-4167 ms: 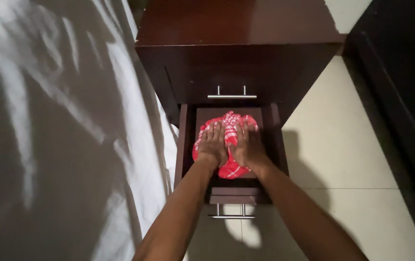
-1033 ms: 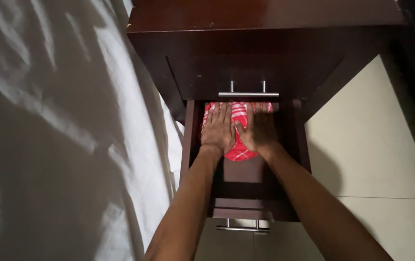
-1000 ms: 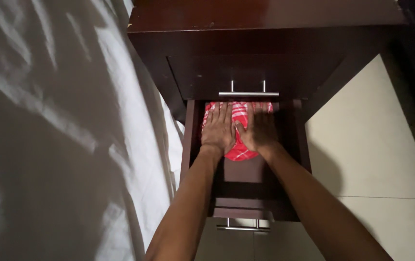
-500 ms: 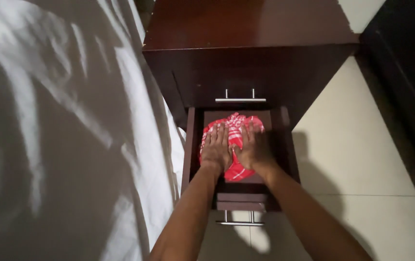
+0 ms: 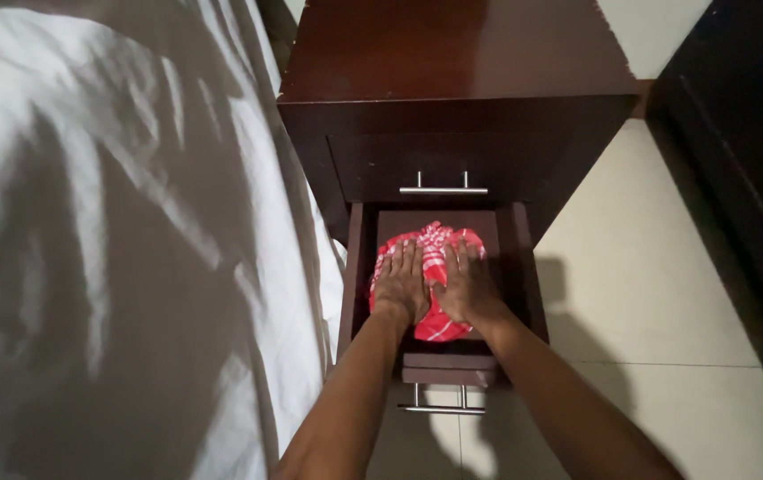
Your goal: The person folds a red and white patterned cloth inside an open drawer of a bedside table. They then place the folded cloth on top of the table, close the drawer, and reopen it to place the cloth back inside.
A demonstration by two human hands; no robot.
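Head view. The lower drawer point(image 5: 524, 267) of a dark wooden nightstand point(image 5: 453, 62) stands pulled out; the drawer above it is shut, with a metal bar handle point(image 5: 443, 189). In the open drawer lies a red cloth with a white check pattern point(image 5: 435, 242), bunched, toward the back and middle of the compartment.

Left hand point(image 5: 402, 283): flat, fingers spread a little, palm down on the cloth's left half. Right hand point(image 5: 466, 284): also flat, palm down on the right half, just beside the left. Neither hand grips; both press.

Handling, judged: the cloth looks soft, light, limp and not fragile. It should fold or crumple under pressure; best taken by pinching a bunched edge or scooping from beneath.

No packages, labels or signs are visible. White bedsheet point(image 5: 88, 222) to the left, pale tiled floor point(image 5: 648, 267) to the right, a dark cabinet point(image 5: 746, 133) at the far right edge.
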